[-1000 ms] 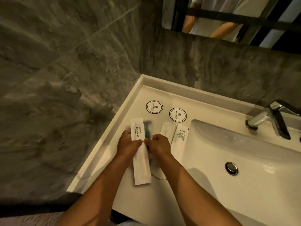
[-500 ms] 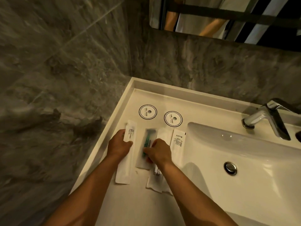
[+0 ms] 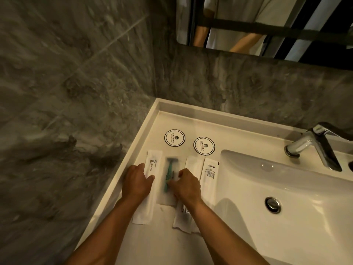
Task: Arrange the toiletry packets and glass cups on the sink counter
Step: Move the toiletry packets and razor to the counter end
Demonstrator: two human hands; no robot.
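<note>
your left hand (image 3: 136, 183) lies flat on the white bench (image 3: 168, 243), fingers pressed together over the middle of the long white toothbrush packet (image 3: 150, 170) printed "brushing teeth", which lies lengthwise near the bench's left raised edge. just to its right lies the clear razor packet (image 3: 169, 180) with a teal razor inside; your right hand (image 3: 188, 187) rests on its right edge, fingers curled and pinching the packet where the razor handle sits. under your right wrist a second toothbrush packet (image 3: 183, 217) runs parallel, its far end showing past your knuckles. touching that one on the right is a white packet with small print (image 3: 209, 175), its far end near the lip of the sink basin (image 3: 286, 188). beyond the packets, two round paper coasters (image 3: 174, 138) sit side by side, apart from each other. the chrome tap (image 3: 313, 144) stands at the far right. no glass cups show in this view.
</note>
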